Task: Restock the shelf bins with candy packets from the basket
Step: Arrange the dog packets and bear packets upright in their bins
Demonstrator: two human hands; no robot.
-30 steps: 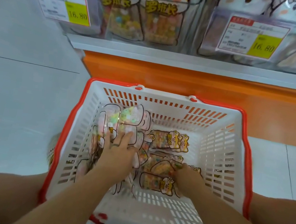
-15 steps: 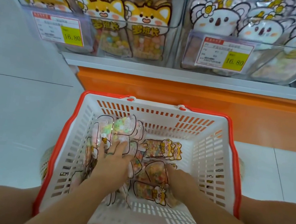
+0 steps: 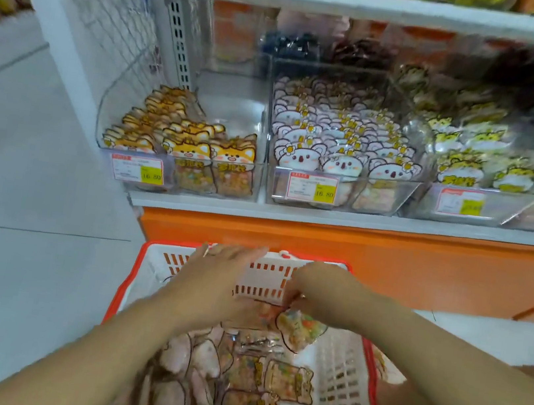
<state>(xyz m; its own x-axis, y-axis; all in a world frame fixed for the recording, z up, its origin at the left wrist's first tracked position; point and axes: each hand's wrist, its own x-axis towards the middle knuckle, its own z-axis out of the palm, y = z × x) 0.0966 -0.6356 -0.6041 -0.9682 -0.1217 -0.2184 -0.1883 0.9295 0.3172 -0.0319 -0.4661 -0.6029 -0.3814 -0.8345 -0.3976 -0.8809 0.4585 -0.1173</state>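
Pinched in right hand (image 3: 317,296): one candy packet (image 3: 300,332), held above red-rimmed basket (image 3: 123,288); left hand (image 3: 224,272) flat, fingers straight, empty; step: pick-up; next, likely carry to half-filled fox-packet bin (image 3: 104,122).

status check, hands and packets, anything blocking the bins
Left hand open over basket. Right hand pinching candy packet above the pile. Path to fox bin looks clear.
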